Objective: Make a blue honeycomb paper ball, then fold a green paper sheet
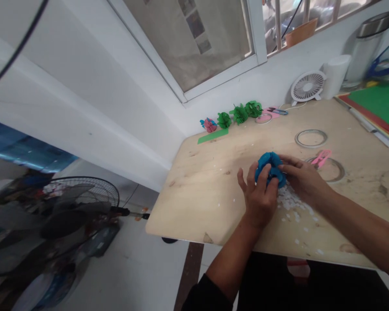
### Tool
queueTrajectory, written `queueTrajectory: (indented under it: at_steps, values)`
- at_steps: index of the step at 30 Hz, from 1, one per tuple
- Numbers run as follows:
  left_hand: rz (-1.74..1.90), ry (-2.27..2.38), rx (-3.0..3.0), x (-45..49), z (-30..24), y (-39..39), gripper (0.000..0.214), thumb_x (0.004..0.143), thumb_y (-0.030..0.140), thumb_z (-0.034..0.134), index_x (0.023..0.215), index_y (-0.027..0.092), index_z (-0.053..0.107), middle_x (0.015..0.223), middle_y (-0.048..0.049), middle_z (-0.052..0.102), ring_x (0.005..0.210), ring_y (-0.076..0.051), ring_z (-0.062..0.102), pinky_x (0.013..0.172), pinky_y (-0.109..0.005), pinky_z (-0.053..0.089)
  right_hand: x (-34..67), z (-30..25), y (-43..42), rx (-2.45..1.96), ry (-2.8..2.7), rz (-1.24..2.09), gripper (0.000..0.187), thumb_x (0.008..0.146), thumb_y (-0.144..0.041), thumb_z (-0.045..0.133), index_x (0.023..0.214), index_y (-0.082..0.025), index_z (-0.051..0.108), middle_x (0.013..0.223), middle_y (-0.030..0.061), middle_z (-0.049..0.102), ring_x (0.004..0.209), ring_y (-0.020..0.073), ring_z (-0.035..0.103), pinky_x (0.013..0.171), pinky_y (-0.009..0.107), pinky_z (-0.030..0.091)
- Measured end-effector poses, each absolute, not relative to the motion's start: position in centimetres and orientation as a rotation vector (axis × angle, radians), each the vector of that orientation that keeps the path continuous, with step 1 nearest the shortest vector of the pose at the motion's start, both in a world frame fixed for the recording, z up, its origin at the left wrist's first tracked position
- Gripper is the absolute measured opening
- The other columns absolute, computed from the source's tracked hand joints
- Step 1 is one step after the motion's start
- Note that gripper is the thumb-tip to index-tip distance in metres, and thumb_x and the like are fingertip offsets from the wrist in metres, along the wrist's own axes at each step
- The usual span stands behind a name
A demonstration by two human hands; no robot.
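A crumpled blue paper flower (269,167) sits just above a wooden table (214,185), held between both hands. My left hand (258,195) grips its left side with fingers curled round it. Over the flower's right side my right hand (303,178) closes with the fingers pressed on. White paper scraps (291,203) lie under and beside the hands.
Three green paper flowers (239,114) and a pink-blue one (209,125) line the table's far edge by a green strip (213,136). Metal rings (310,138), pink clippers (321,158), a small white fan (307,87), coloured sheets (381,108) and a floor fan (81,207) are around.
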State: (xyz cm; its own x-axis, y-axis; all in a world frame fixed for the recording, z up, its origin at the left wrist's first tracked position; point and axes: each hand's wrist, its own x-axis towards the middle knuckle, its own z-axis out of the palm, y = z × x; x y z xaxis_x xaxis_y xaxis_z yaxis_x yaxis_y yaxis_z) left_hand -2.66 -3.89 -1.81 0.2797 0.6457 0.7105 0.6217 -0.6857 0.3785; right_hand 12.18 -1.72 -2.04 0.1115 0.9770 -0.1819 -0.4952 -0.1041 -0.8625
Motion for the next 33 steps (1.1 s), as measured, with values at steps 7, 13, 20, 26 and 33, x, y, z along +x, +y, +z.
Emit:
queueTrajectory:
  at_steps: [7, 13, 20, 26, 33]
  values:
    - [1.366, 1.225, 2.523, -4.0, -2.2, -3.8, 0.018, 0.089, 0.015, 0.061, 0.089, 0.030, 0.071, 0.123, -0.0050, 0.072, 0.135, -0.029, 0.052, 0.120, -0.065, 0.015, 11.7, -1.6, -2.1, -1.029, -0.681, 1.333, 0.035, 0.054, -0.030, 0.088, 0.084, -0.024, 0.071, 0.079, 0.0002, 0.071, 0.071, 0.0155, 0.062, 0.063, 0.027, 0.050]
    - [1.316, 1.193, 2.523, -4.1, -2.2, -3.7, 0.021, 0.090, 0.014, 0.059, 0.089, 0.031, 0.071, 0.123, -0.0037, 0.072, 0.135, -0.028, 0.053, 0.120, -0.064, 0.015, 11.4, -1.5, -2.2, -1.058, -0.676, 1.286, 0.040, 0.052, -0.032, 0.089, 0.086, -0.025, 0.070, 0.080, -0.0001, 0.071, 0.069, 0.0153, 0.062, 0.059, 0.027, 0.050]
    - [1.660, 1.174, 2.947, -3.9, -2.5, -3.0, 0.012, 0.089, 0.014, 0.064, 0.084, 0.024, 0.069, 0.114, -0.0031, 0.076, 0.131, -0.026, 0.056, 0.119, -0.055, 0.027, 11.4, -1.1, -2.3, -1.243, -0.762, 1.145, 0.047, 0.048, -0.042, 0.093, 0.083, -0.023, 0.068, 0.072, -0.0006, 0.069, 0.064, 0.0151, 0.061, 0.056, 0.026, 0.050]
    - [1.718, 1.153, 2.975, -3.7, -2.6, -2.5, 0.010, 0.088, 0.014, 0.065, 0.082, 0.021, 0.069, 0.111, -0.0042, 0.075, 0.130, -0.027, 0.054, 0.117, -0.055, 0.028, 11.2, -0.7, -2.4, -1.218, -0.702, 1.194, 0.049, 0.043, -0.043, 0.095, 0.079, -0.023, 0.069, 0.070, -0.0010, 0.070, 0.061, 0.0139, 0.061, 0.054, 0.025, 0.050]
    - [1.509, 1.266, 2.863, -3.8, -3.1, -3.3, 0.012, 0.087, 0.014, 0.062, 0.085, 0.022, 0.070, 0.118, -0.0062, 0.072, 0.131, -0.029, 0.051, 0.115, -0.055, 0.029, 11.3, -1.6, -2.1, -1.214, -0.673, 1.207, 0.058, 0.038, -0.048, 0.096, 0.082, -0.024, 0.067, 0.071, -0.0015, 0.069, 0.060, 0.0131, 0.060, 0.051, 0.024, 0.049]
